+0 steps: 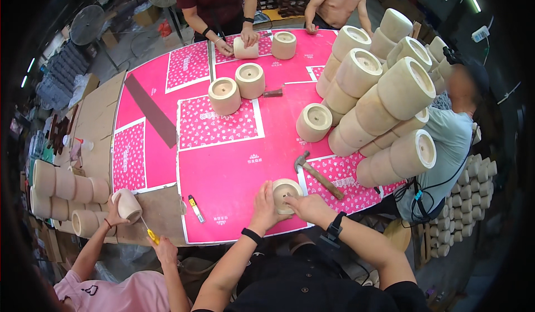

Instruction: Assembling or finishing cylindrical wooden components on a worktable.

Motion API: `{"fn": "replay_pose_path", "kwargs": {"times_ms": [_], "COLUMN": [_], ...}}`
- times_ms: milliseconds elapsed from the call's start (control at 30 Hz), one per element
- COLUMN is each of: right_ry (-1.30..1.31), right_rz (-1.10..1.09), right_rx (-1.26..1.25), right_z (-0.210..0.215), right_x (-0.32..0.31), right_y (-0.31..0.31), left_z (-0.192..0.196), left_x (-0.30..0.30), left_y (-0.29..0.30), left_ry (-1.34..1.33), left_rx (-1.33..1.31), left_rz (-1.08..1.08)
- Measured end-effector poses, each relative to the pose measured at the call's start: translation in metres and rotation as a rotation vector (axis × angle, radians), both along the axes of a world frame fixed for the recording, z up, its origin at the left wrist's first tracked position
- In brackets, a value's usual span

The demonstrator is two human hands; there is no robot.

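Observation:
A round pale wooden block (280, 188) with a recessed top stands at the near edge of the pink-covered table, recess facing up. My left hand (265, 208) is closed round its left side. With fingers pressed together, my right hand (310, 208) reaches into the recess near a small dark spot at the centre; what the fingertips hold, if anything, is too small to make out. Just beyond and right of my right hand lies a claw hammer (321, 178) with a wooden handle. Further left rests a small yellow and black tool (196, 209), perhaps a cutter.
Stacked wooden blocks (356, 117) rise at the right; more blocks (224, 95) stand mid-table. At lower left a co-worker in pink holds a block (127, 206) and a yellow-handled tool (152, 236). Other people are at the far edge and right side. A dark strip (149, 110) lies left.

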State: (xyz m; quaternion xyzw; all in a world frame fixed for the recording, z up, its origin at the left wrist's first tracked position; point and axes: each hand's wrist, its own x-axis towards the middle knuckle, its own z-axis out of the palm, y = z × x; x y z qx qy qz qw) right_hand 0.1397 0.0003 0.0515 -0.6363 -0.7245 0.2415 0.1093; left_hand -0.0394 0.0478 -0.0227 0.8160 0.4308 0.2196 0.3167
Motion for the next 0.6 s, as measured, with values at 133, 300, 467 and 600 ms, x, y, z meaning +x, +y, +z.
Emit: {"fn": "replay_pose_path", "kwargs": {"times_ms": [133, 300, 467, 600], "right_ry": [-0.35, -0.432, -0.153, 0.272], "right_rz": [0.389, 0.198, -0.114, -0.556], "right_rx": [0.26, 0.153, -0.247, -0.164], "right_z": [-0.03, -0.048, -0.023, -0.047], "right_x": [0.023, 0.019, -0.042, -0.029], "right_y": [0.028, 0.015, -0.01, -0.01], "left_z": [0.004, 0.007, -0.022, -0.012], "left_x": [0.004, 0.007, 0.008, 0.02], "left_y": [0.016, 0.011, -0.024, -0.033], "left_ry": [0.047, 0.055, 0.068, 0.011], "left_rx": [-0.037, -0.071, 0.023, 0.026], "left_rz": [-0.211, -0.176, 0.044, 0.192]}}
